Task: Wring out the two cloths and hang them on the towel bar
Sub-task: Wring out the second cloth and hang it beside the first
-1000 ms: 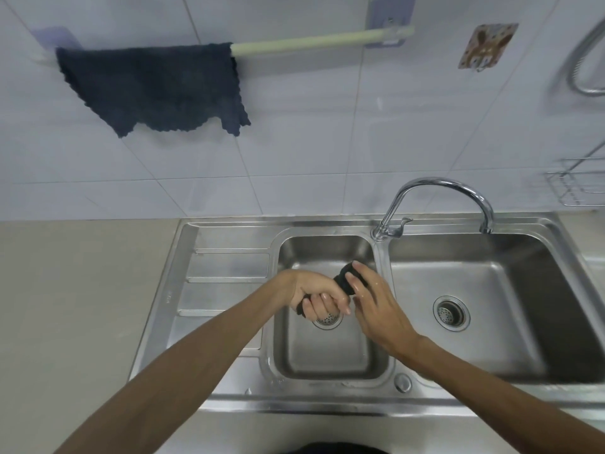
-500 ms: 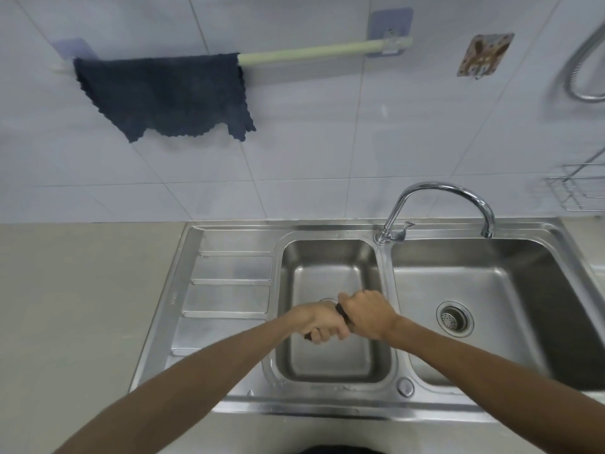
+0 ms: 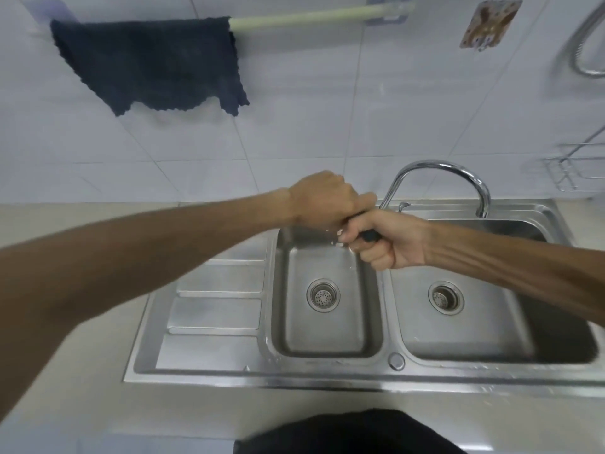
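One dark blue cloth hangs spread over the left part of the pale green towel bar on the tiled wall. A second dark cloth is twisted tight between my fists, and only a small bit of it shows. My left hand and my right hand are both clenched on it, touching each other above the back of the small left sink basin. Water drops fall from the cloth.
A curved chrome tap stands just behind my hands. The larger right basin and the ribbed draining board flank the small basin. A wire rack and a hose are on the right wall.
Both fists have risen from low inside the small basin to above its back edge, with the cloth wrung tighter between them. The right part of the bar stays bare.
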